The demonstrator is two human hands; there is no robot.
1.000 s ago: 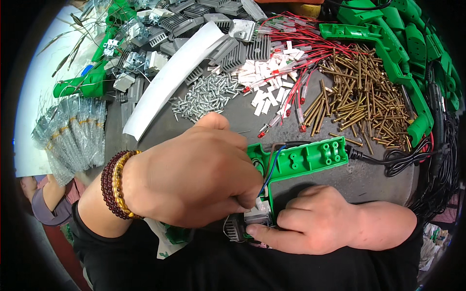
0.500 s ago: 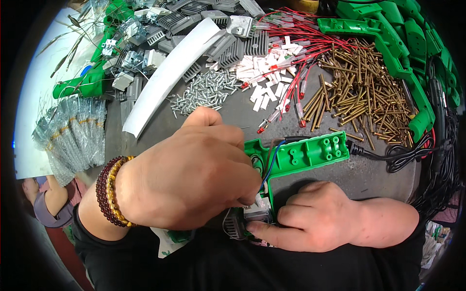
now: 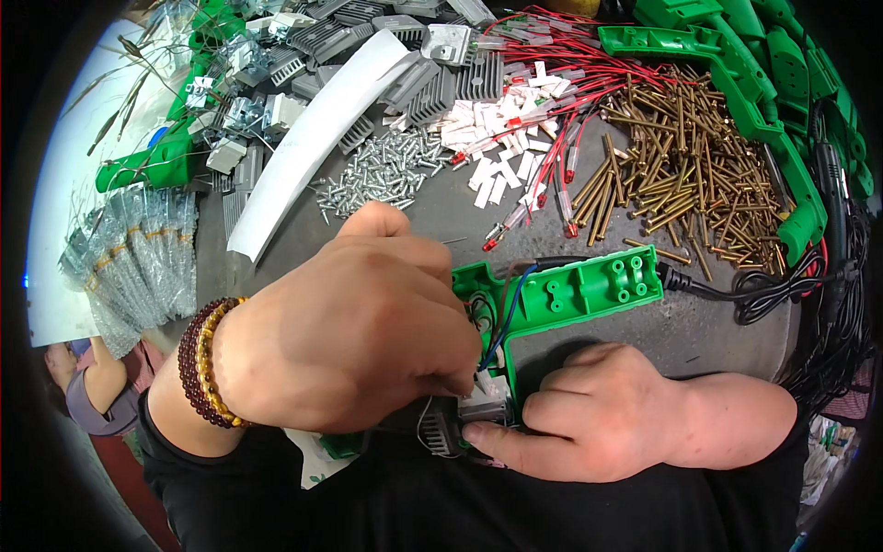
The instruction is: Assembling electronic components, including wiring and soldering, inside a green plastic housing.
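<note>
A green plastic tool housing half (image 3: 589, 290) lies open in front of me, its inside facing up, with a black cable and a blue wire along it. My left hand (image 3: 349, 340) is bent over its left part, fingers pinched low beside a white block (image 3: 485, 397); whatever is in the pinch is hidden. From the right, my right hand (image 3: 598, 414) grips the lower part of the housing, fingers curled and thumb stretched over the parts there. Under the thumb tip shows a grey finned heat sink (image 3: 440, 432), with a thin wire looping beside it.
Silver screws (image 3: 382, 170), white small blocks (image 3: 501, 129), red-wired indicator lamps (image 3: 570, 225) and long brass-coloured screws (image 3: 690, 175) lie beyond my hands. A curved white strip (image 3: 317, 147) rests by heaped heat sinks (image 3: 331, 41). Bubble-wrap bags (image 3: 138, 258) are left, black cables (image 3: 828, 313) right.
My left hand has shifted slightly left, and the blue wire near its fingers sits differently. The right hand keeps its hold almost unchanged.
</note>
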